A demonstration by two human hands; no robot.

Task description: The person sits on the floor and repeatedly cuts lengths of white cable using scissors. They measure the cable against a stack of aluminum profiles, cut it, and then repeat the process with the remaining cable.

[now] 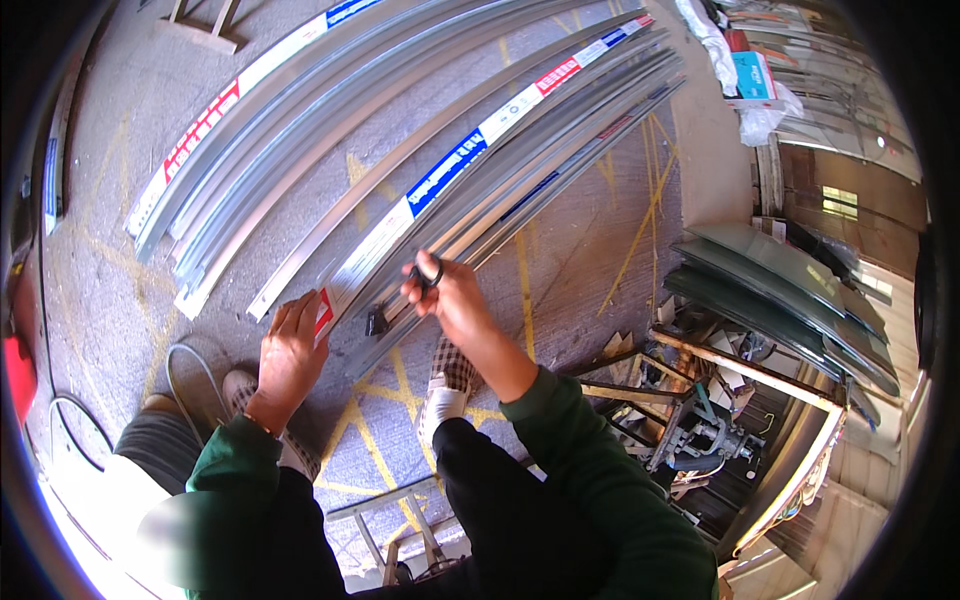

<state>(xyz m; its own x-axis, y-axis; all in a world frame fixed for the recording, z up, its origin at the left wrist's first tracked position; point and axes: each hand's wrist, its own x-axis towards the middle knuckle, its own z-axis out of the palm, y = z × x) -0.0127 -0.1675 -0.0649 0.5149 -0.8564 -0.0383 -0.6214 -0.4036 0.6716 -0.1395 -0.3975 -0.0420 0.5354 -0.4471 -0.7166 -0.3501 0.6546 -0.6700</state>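
Note:
My left hand (290, 350) is closed over the near end of a long metal profile (370, 258) with a white, blue and red printed film along its top. Its fingertips lie beside a small red patch at that end. My right hand (462, 305) is raised just right of the same profile, its fingers curled round a small black tool (429, 270) with a ring-shaped handle. Most of the tool is hidden in the fist, so its exact kind does not show. Below that fist, a small black object (376, 320) sits by the profile ends.
More metal profiles (330, 110) lie in a bundle to the left. Another person's trouser leg (160, 445) and shoes are close at lower left. On the right stand stacked dark panels (770, 285) and a rusty frame (800, 395) holding machine parts. A metal stand (385, 510) is near my feet.

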